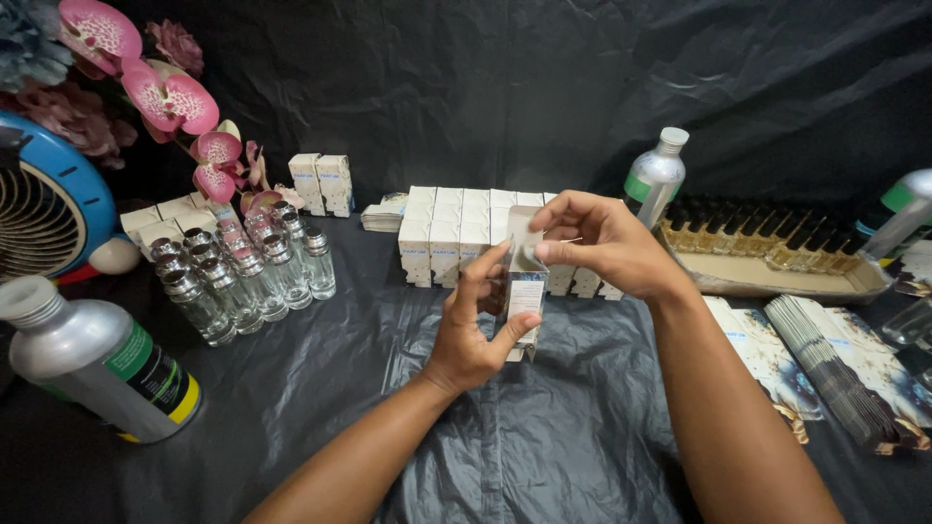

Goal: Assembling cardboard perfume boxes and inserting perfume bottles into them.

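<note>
Centre of scene — the small white cardboard carton with a printed front (525, 291), held upright above the black plastic sheet (544, 427) that covers the table.

Left hand (473, 335): comes up from the near side, fingers and thumb clasped around the lower body of the carton, index finger stretched up along its left edge.

Right hand (607, 243): reaches in from the near right, thumb and fingertips pinched on the carton's raised top flap (523, 228).

Behind the hands, far centre: a block of closed white cartons (456, 233) standing in rows. Further left, 2 more white cartons (323, 182) stand upright against the black backdrop, and a low stack of flat printed card (385, 213) lies between them and the block.

Left: a cluster of clear glass bottles with silver caps (243, 267), standing close together. Near left — a large silver aluminium canister with a green and yellow label (107, 364), lying on its side.

Far left: pink artificial orchids (170, 97) above a blue round fan (44, 199).

Right: a shallow cardboard tray (777, 281) holding rows of dark-capped bottles of amber liquid; a clear plastic bottle with a white cap and green band (655, 175) just beyond its left end. Near right: fanned stacks of flattened printed cartons (835, 374).
</note>
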